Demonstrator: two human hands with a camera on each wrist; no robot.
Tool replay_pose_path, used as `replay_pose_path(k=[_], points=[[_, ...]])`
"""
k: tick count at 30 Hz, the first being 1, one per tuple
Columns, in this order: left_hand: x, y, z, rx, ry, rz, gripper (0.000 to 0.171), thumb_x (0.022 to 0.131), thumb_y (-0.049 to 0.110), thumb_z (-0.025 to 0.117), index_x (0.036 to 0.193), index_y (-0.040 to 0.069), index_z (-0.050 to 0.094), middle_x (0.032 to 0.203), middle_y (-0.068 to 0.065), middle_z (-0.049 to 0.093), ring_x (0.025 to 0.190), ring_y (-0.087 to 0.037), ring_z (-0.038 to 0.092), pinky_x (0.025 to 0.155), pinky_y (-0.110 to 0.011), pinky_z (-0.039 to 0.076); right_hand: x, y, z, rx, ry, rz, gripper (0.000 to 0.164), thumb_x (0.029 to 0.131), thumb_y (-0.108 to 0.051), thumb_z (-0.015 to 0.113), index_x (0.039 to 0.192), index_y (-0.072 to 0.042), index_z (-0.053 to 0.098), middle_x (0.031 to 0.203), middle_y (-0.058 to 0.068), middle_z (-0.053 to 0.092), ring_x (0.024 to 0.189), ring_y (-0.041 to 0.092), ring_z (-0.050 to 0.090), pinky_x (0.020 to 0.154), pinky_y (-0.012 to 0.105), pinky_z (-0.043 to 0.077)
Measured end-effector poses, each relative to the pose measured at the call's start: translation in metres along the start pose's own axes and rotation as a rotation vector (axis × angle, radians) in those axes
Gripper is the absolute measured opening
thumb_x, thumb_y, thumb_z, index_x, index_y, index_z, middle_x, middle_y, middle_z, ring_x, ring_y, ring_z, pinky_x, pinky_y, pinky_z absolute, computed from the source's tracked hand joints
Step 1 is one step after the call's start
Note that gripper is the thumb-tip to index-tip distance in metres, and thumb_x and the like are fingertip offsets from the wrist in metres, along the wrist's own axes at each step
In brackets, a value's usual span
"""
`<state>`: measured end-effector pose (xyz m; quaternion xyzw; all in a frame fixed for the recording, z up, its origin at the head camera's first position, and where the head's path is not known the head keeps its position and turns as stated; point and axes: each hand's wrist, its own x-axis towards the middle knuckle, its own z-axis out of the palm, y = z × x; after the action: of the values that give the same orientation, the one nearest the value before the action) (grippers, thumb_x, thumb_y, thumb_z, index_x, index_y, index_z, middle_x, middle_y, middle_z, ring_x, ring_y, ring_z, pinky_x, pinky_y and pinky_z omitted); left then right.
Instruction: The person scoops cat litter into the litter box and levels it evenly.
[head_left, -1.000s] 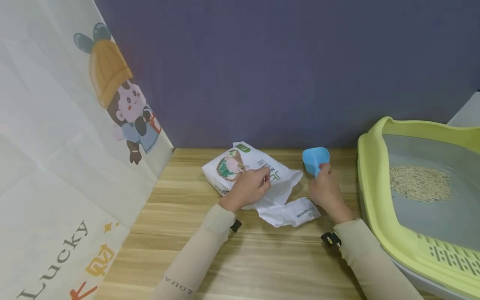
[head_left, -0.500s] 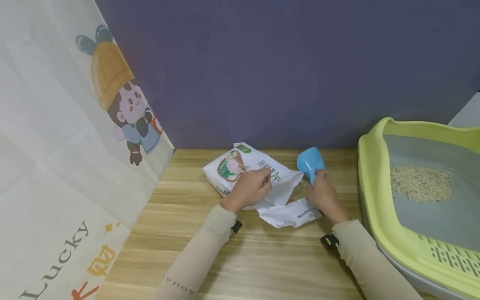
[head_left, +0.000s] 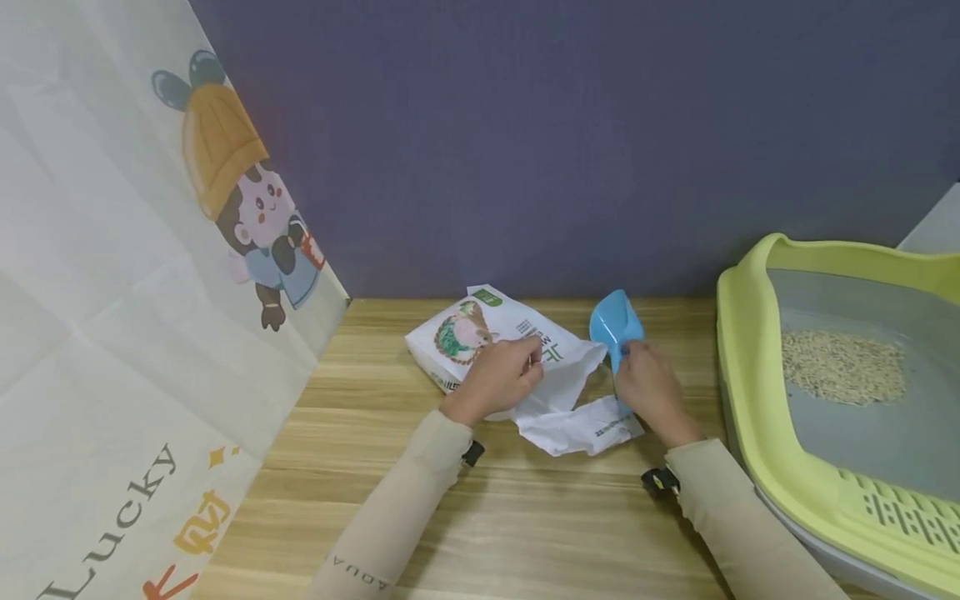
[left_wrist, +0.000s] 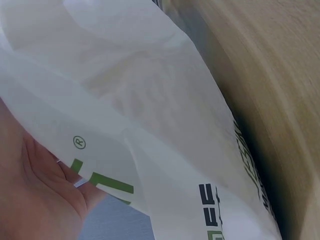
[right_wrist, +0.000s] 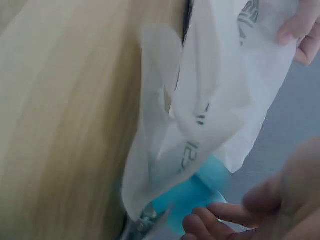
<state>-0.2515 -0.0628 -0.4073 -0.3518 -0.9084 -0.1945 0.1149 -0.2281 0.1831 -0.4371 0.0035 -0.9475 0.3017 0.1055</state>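
A white printed bag (head_left: 510, 321) lies on the wooden table, with an animal picture and green lettering on its front. Its open end is crumpled, and a white flap (head_left: 577, 425) extends toward the person. My left hand (head_left: 501, 373) is over the bag's upper side, fingers curled at the edge of its opening; the left wrist view shows the hand (left_wrist: 40, 185) partly behind the bag's panel. My right hand (head_left: 651, 387) holds a blue scoop (head_left: 611, 321) by its handle, bowl pointing away, beside the bag's opening. In the right wrist view the bag partly hides the blue scoop (right_wrist: 185, 200).
To the right stands a yellow-green litter box (head_left: 757, 400) with a grey base and a patch of pale pellets (head_left: 840, 367) in it. A dark blue panel (head_left: 525, 150) rises behind the table (head_left: 517, 517). At left hangs a white printed sheet (head_left: 105, 275).
My right hand has turned the scoop and moved it slightly left, closer to the bag's opening. The left hand and the bag have hardly moved.
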Motion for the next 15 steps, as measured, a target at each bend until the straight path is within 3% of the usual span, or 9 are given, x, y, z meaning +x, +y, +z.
replay_pose_path(k=[5, 11, 15], points=[[0.000, 0.000, 0.000, -0.007, -0.003, -0.008, 0.007, 0.095, 0.017, 0.058, 0.088, 0.018, 0.059, 0.068, 0.007, 0.054, 0.057, -0.008, 0.047, 0.054, -0.024, 0.039, -0.008, -0.001, -0.001, -0.180, -0.067, -0.001, 0.026, 0.094, -0.006, 0.048, 0.110, 0.011, 0.059, 0.105, 0.034, 0.057, 0.093, 0.052, 0.057, 0.065, 0.061, 0.048], [0.001, 0.000, 0.001, -0.007, -0.013, -0.014, 0.006, 0.095, 0.019, 0.058, 0.089, 0.019, 0.059, 0.067, 0.007, 0.054, 0.057, -0.008, 0.047, 0.054, -0.024, 0.038, -0.012, 0.004, 0.002, -0.280, -0.186, -0.014, 0.024, 0.095, -0.006, 0.049, 0.111, 0.005, 0.062, 0.121, 0.038, 0.054, 0.101, 0.058, 0.053, 0.072, 0.069, 0.049], [0.002, -0.001, 0.001, -0.012, -0.016, -0.014, 0.006, 0.096, 0.019, 0.059, 0.090, 0.018, 0.060, 0.067, 0.006, 0.054, 0.057, -0.008, 0.047, 0.053, -0.023, 0.038, -0.011, 0.008, -0.001, -0.302, -0.240, -0.007, 0.019, 0.093, -0.008, 0.052, 0.104, 0.001, 0.064, 0.120, 0.035, 0.053, 0.101, 0.058, 0.052, 0.073, 0.068, 0.049]])
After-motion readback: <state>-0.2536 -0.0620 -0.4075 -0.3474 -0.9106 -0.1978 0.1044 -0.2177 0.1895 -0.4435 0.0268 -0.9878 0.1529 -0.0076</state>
